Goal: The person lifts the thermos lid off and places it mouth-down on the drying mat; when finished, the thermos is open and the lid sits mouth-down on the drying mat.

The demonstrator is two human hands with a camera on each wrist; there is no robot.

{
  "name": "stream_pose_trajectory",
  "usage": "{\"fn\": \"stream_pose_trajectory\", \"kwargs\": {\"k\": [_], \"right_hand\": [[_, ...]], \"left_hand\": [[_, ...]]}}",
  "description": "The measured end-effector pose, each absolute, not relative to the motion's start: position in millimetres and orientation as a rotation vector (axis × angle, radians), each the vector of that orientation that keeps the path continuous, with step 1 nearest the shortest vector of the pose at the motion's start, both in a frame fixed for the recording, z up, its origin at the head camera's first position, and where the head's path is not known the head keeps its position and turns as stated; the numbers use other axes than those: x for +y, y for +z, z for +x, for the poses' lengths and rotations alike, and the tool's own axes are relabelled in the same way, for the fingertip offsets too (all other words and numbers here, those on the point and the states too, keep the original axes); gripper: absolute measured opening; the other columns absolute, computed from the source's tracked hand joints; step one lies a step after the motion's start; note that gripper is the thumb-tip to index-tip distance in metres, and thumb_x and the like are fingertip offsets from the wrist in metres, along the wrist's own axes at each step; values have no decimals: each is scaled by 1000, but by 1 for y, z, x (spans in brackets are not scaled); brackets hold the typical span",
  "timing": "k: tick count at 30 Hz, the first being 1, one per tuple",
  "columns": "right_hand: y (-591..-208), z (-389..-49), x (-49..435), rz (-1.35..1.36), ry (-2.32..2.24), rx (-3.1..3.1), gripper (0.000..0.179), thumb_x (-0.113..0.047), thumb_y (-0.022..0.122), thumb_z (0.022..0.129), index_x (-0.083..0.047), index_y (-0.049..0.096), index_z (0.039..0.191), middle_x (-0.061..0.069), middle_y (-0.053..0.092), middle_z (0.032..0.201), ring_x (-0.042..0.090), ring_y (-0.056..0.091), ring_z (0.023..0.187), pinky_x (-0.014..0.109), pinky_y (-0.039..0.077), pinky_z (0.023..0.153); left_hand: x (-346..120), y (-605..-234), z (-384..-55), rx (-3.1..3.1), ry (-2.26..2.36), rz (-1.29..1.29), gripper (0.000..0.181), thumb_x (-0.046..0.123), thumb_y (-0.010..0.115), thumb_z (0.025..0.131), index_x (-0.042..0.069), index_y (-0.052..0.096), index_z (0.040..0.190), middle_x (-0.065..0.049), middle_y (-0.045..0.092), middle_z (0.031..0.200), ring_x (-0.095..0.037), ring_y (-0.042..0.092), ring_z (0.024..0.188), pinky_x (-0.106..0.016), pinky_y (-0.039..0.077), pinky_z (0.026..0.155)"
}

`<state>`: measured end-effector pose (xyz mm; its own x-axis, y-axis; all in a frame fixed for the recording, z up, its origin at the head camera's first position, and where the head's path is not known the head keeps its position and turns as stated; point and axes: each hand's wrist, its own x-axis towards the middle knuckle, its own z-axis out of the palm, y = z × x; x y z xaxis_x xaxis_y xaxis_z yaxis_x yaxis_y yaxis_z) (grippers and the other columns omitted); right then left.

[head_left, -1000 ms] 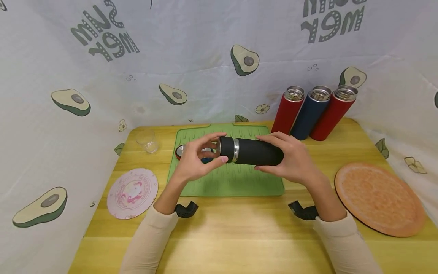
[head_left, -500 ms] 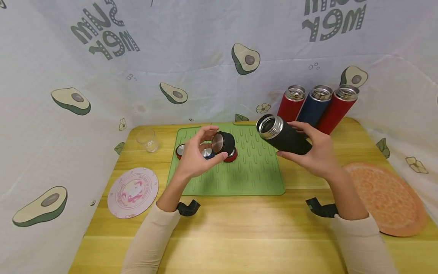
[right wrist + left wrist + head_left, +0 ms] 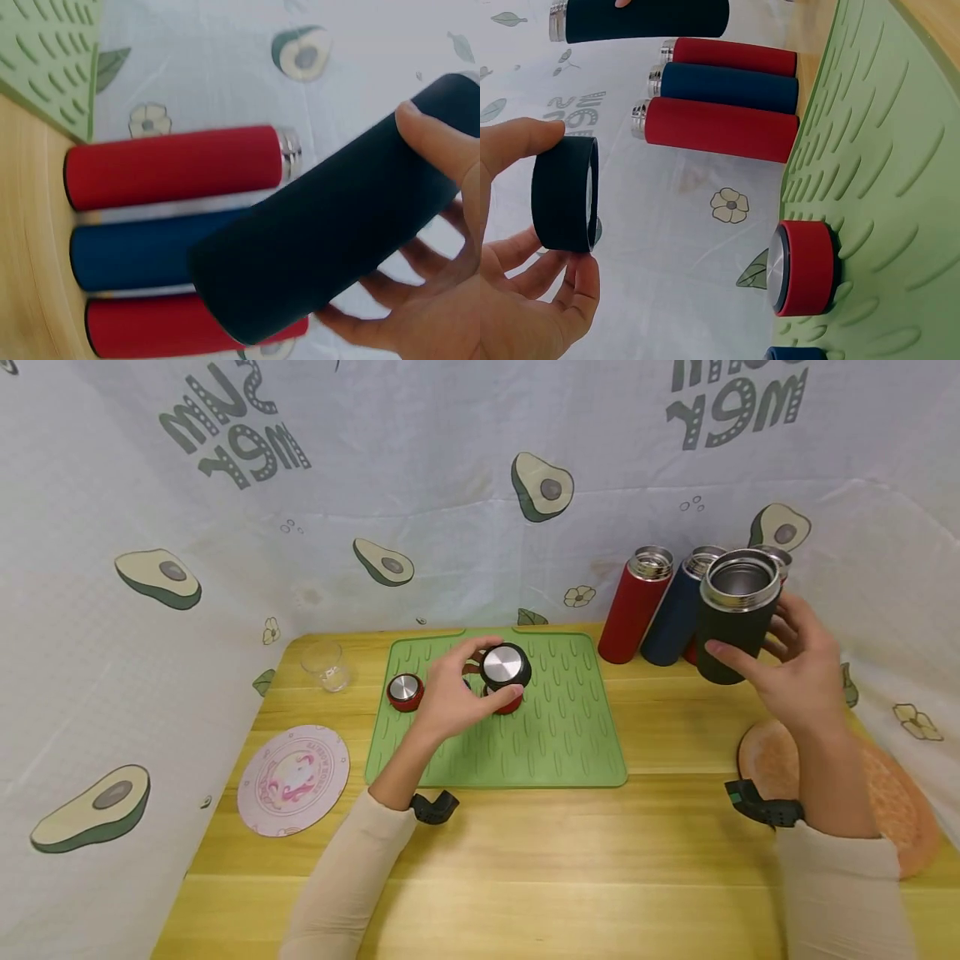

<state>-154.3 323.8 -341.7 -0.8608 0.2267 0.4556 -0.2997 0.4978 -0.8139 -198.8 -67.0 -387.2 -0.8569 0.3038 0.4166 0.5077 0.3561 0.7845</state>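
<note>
A black bottle cap point(image 3: 505, 666) with a silver top is gripped between the thumb and fingers of my left hand point(image 3: 459, 693), raised over the green mat. Under it in the head view sits a red cap point(image 3: 806, 268) on the mat; a blue cap point(image 3: 795, 353) shows partly beside that one. My right hand point(image 3: 801, 662) holds the black thermos bottle point(image 3: 731, 635), mouth up and uncapped, in front of the bottles at the back right. In the right wrist view the thermos point(image 3: 337, 225) is tilted, fingers curled round its side.
Uncapped red point(image 3: 633, 610) and blue point(image 3: 675, 610) bottles stand at the back right, with another red one point(image 3: 187, 326) mostly hidden. The green mat point(image 3: 555, 743) bears another red cap point(image 3: 405, 692). A glass point(image 3: 327, 667) and pink round mat point(image 3: 292, 781) lie left, an orange round mat point(image 3: 892, 793) right.
The cap and the black thermos have come apart. My right hand has carried the thermos right and turned it upright; my left hand has tilted the cap silver side up over the mat.
</note>
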Motion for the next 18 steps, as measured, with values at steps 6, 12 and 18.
{"fn": "stream_pose_trajectory", "kwargs": {"k": [6,12,18], "right_hand": [[-338,-159,348,-124,1487,-2156,77,3,78,87,-28,51,152,-11,55,145,11,56,120,22,47,110],[-343,-169,372,-295,1639,-2024,75,-3,78,90,-32,48,152,-10,51,148,12,54,124,24,38,119],[-350,-178,386,-354,1824,-1839,75,-6,79,89,-34,47,151,-9,47,153,15,52,132,26,34,120]], "left_hand": [[-54,-395,-208,-2480,-1483,-738,65,30,88,83,19,62,141,0,67,132,-15,64,112,-36,58,97],[-36,-409,-213,-2573,-1485,-760,69,32,87,85,21,57,147,-3,62,144,-22,65,122,-43,57,101],[-19,-427,-217,-2623,-1422,-796,69,29,87,86,17,57,147,-6,62,143,-26,68,111,-41,60,90]]}}
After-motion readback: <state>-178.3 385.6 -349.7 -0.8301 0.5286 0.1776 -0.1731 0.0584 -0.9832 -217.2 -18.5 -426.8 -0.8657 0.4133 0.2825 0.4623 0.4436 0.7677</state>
